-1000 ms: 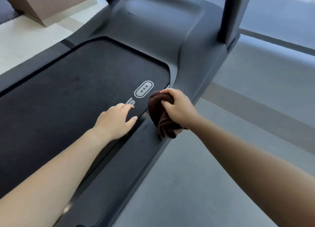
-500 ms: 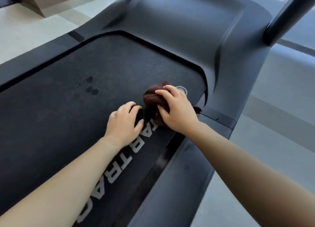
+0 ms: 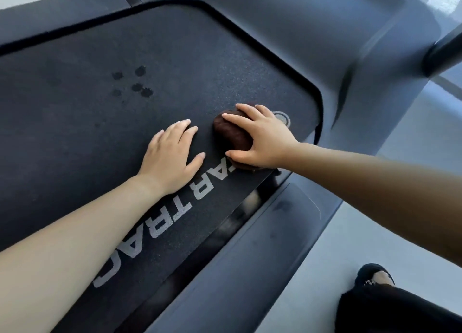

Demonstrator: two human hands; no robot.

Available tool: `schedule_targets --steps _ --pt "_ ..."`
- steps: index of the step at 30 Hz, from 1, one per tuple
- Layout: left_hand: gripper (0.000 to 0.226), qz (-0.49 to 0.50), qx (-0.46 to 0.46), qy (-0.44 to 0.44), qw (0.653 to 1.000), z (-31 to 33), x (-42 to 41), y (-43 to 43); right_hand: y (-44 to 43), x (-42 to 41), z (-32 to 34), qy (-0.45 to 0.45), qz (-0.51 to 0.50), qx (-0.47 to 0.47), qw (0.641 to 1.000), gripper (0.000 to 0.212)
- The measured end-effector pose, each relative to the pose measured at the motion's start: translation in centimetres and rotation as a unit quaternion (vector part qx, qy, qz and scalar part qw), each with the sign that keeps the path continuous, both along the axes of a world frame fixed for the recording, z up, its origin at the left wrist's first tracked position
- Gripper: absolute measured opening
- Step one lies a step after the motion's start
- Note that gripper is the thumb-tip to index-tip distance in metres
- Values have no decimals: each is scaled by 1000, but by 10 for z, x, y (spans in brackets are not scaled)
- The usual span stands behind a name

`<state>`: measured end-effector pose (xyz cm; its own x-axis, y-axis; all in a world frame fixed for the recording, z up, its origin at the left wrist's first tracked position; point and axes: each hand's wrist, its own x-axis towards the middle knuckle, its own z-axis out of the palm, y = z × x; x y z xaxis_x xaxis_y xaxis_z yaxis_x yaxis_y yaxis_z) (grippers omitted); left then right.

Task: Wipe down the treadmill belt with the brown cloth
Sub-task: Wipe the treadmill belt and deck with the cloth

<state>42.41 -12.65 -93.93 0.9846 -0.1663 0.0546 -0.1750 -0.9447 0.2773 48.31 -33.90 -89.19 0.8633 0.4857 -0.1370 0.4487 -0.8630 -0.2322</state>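
Observation:
The black treadmill belt [image 3: 105, 57] fills most of the head view, with white lettering along its right side. A bunched brown cloth [image 3: 232, 132] lies on the belt near its front right corner. My right hand [image 3: 262, 140] grips the cloth from above, fingers and thumb curled around it, and holds it down on the belt. My left hand [image 3: 172, 157] rests flat on the belt just left of the cloth, fingers straight. Several dark wet spots [image 3: 136, 83] mark the belt further left and ahead.
The grey motor cover [image 3: 287, 32] rises beyond the belt's front edge. A grey side rail [image 3: 250, 257] runs along the belt's right side. A dark upright post [image 3: 442, 55] stands at the far right. My dark-trousered leg and foot [image 3: 375, 290] are on the grey floor, lower right.
My right hand has carried the cloth from the right side rail onto the belt and now holds it down there. My left hand has flattened beside it. The view has come closer.

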Motion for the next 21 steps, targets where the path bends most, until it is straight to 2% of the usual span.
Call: schedule_targets --steps 6,14,17,21 --pt "57 63 33 19 997 6 -3 -18 -3 21 -24 -94 37 87 991 62" --pt "60 147 95 61 983 21 33 -53 2 82 -26 -97 112 165 975 49" --pt "60 190 91 74 975 28 49 -71 -14 109 -24 -93 91 160 979 51" --pt "58 217 22 57 974 29 74 -106 -53 130 -24 -112 27 155 981 53"
